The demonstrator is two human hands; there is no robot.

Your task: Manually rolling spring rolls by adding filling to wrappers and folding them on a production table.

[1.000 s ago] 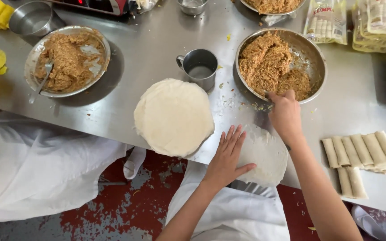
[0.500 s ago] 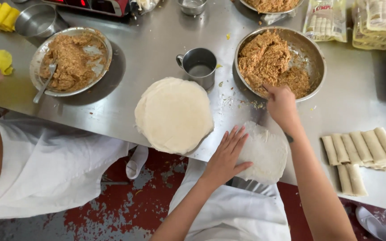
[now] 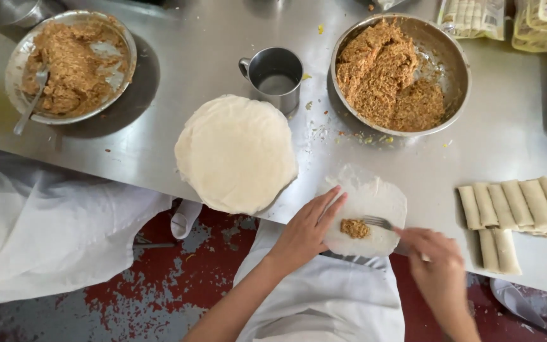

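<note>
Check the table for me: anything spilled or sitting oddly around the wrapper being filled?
Crumbs of filling are scattered on the steel table between the right-hand bowl, the metal cup and the wrapper stack. The stack and the single wrapper under the left hand both overhang the near table edge. Nothing looks damaged.

Left hand flat, fingers spread forward; right hand curled in a closed grip, knuckles up.

Fork (filling-tipped) over wrapper — held; steadied
</note>
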